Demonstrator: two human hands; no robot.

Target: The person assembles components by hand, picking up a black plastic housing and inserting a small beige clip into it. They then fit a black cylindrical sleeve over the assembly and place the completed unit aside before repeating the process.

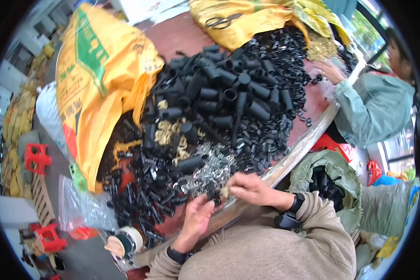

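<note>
Close to the table's near edge, my left hand (197, 218) pinches a small black plastic part (213, 194). Beside it, the fingers of my right hand (251, 188) are closed on a small cream-coloured piece (225, 192), its exact kind too small to tell. The two parts are side by side, and I cannot tell whether they touch. Just beyond my fingers lies a heap of shiny metal clips (207, 169). Behind that spreads a big pile of black plastic tubes (214, 88), with cream-coloured rings (164, 133) at its left side.
A yellow woven sack (112, 60) rises at the left; scissors (223, 21) lie on another at the back. Small black parts (142, 205) cover the left front, near a tape roll (126, 240). A co-worker's hand (330, 72) works at right. A green sack (308, 170) stands beside me.
</note>
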